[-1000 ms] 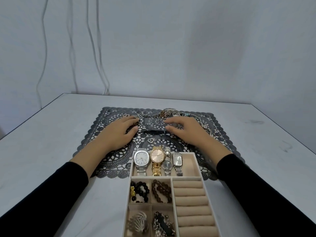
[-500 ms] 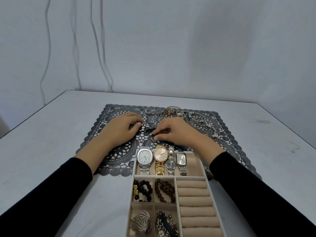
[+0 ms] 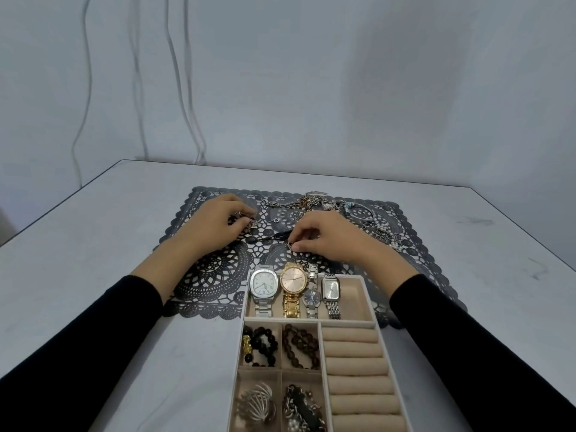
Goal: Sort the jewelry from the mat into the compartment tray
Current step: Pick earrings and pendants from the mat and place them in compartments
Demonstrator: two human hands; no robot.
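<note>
Grey tabletop bore a dark lace mat; there, the curled left hand pinched a dark trinket, the right hand a silver charm. A beige compartment tray at the mat's near edge held watches and bead bracelets.

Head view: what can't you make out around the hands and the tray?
Head view, small metal piece the right hand pinches: too small to identify.
Head view, dark piece the left hand grips: fingers cover it.
Head view, compartment tray: near end cut off by bottom edge.
</note>
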